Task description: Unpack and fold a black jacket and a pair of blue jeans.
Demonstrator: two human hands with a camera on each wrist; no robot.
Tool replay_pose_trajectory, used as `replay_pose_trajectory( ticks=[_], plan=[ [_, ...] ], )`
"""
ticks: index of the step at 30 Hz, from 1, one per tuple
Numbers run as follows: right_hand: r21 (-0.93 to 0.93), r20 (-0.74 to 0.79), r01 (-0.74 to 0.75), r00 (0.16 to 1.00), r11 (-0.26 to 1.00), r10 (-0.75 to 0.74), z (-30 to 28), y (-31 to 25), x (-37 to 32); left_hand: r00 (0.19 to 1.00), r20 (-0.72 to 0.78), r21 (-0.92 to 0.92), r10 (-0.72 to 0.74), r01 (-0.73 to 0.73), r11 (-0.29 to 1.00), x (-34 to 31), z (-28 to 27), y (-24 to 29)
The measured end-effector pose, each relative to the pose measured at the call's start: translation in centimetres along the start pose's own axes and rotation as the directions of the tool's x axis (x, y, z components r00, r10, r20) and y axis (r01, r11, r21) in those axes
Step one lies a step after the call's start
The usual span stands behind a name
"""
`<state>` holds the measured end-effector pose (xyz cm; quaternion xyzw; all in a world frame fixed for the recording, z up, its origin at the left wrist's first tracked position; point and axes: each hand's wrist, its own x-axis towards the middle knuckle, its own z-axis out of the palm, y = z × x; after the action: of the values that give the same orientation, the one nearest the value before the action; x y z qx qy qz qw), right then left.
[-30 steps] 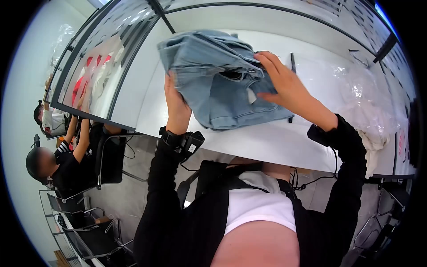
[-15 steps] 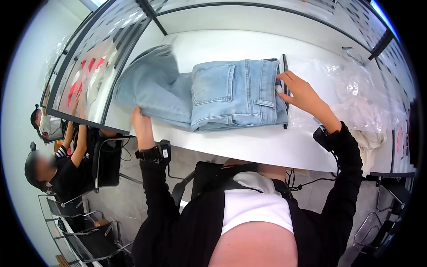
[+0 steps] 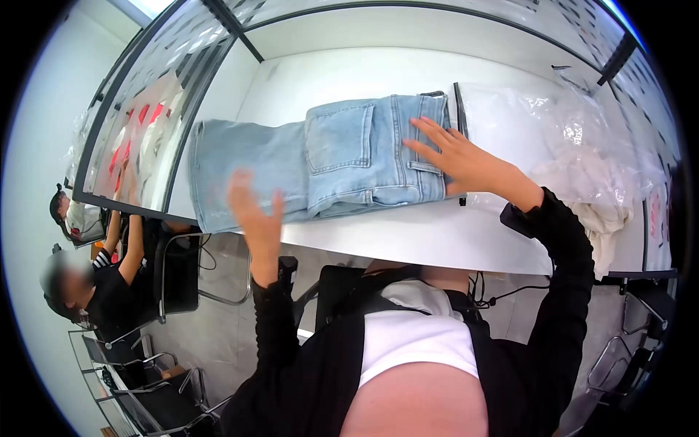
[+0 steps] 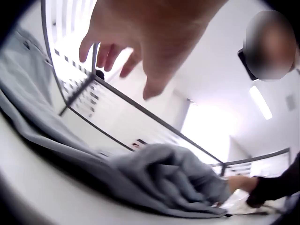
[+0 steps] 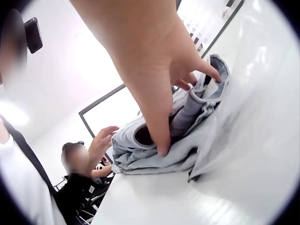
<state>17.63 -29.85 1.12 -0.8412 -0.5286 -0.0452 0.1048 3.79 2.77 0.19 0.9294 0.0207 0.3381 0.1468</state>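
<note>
Light blue jeans [image 3: 338,164] lie folded lengthwise on the white table [image 3: 342,246], back pocket upward, waistband to the right and legs stretching left. Over the near edge of the leg part, my left hand [image 3: 256,211] is blurred, its fingers spread and holding nothing. The left wrist view shows this hand [image 4: 145,40] raised above the denim. My right hand [image 3: 470,166] lies across the waistband end with fingers extended. Seen from the right wrist, its thumb [image 5: 161,136] reaches down beside the rolled waist opening, and the other fingers spread over the far side.
Right of the waistband is a dark strip [image 3: 460,109] along clear plastic bags [image 3: 513,131]. Cream cloth [image 3: 608,233] hangs at the table's right end. Dark-framed panels [image 3: 240,36] border the table at left and back. Another person [image 3: 109,291] sits at the left.
The bunched jeans were laid down on the table, and the leg part was spread out flat to the left. My left hand has released the leg; my right hand has shifted onto the waistband.
</note>
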Motion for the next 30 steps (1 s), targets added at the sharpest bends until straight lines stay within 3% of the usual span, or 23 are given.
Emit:
replay_pose_trajectory(
  ticks=[2,4,6,8,11,14,17,20,23,26,27,30],
  plan=[
    [0.081,-0.028,-0.062,0.998,0.995,0.064,0.4,0.0,-0.2,0.96,0.241,-0.123,0.145,-0.118,0.985,0.7,1.0,3.7],
    [0.147,0.03,-0.156,0.988,0.977,0.153,-0.5,-0.6,-0.1,0.872,0.334,-0.142,0.358,-0.328,0.934,1.4,1.8,6.8],
    [0.056,-0.128,-0.019,0.991,0.998,0.026,0.4,0.1,-0.5,0.847,0.393,-0.286,0.358,-0.257,0.923,1.7,3.6,7.9],
    [0.073,-0.044,-0.094,0.994,0.993,0.098,0.3,0.3,-1.1,0.871,0.293,-0.195,0.393,-0.348,0.917,2.2,5.1,8.0],
    [0.069,-0.122,-0.113,0.985,0.991,0.121,-1.2,-0.2,-1.3,0.903,0.262,-0.22,0.34,-0.287,0.932,3.3,5.2,7.8],
    [0.158,-0.418,0.111,0.908,0.981,-0.036,-2.9,-1.3,0.1,0.923,0.138,-0.298,0.359,-0.307,0.904,4.4,3.6,8.1],
    [0.343,-0.455,0.123,0.889,0.931,0.05,-3.6,-2.8,1.9,0.915,0.088,-0.382,0.393,-0.333,0.862,5.2,1.9,8.6],
    [0.377,-0.368,0.101,0.929,0.921,0.048,-3.5,-1.5,2.8,0.949,0.135,-0.442,0.285,-0.199,0.875,4.5,2.0,8.4],
    [0.381,-0.475,0.064,0.869,0.922,0.135,-4.4,0.2,4.4,0.961,0.101,-0.309,0.258,-0.216,0.926,4.2,2.3,8.1],
    [0.394,-0.57,0.077,0.802,0.916,0.178,-7.3,1.6,5.7,0.973,0.229,-0.358,-0.01,0.093,0.929,2.0,3.6,5.7],
    [0.345,-0.585,0.119,0.803,0.931,0.114,-8.2,2.1,6.1,0.968,0.236,-0.444,-0.086,0.186,0.877,1.6,3.7,5.4],
    [0.073,-0.587,0.127,0.807,0.989,-0.06,-11.4,2.3,7.0,0.944,0.302,-0.431,-0.133,0.26,0.864,2.1,3.0,5.7]
  ],
)
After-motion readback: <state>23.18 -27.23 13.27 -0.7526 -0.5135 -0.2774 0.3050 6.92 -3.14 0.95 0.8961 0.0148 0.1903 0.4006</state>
